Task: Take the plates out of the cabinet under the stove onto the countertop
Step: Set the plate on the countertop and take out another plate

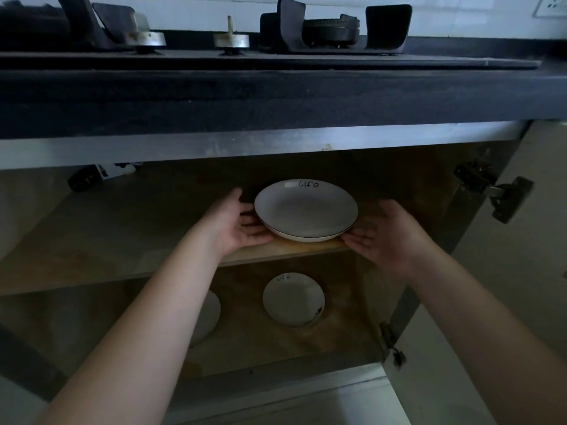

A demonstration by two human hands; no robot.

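A white plate (306, 210) with a dark rim and the word "life" on it sits at the front of the upper cabinet shelf (122, 237). My left hand (237, 223) is palm-up at the plate's left edge, its fingers reaching under the rim. On the other side my right hand (379, 231) lies palm-up with straight fingers touching the plate's lower right edge. A smaller white plate (293, 299) lies on the bottom shelf. Another white plate (210, 314) shows there partly, behind my left forearm.
The dark countertop (276, 99) runs above the cabinet, carrying the gas stove (329, 30) with two knobs. The open cabinet door (527, 240) with its hinges stands at the right. A dark object (92, 176) lies at the upper shelf's back left.
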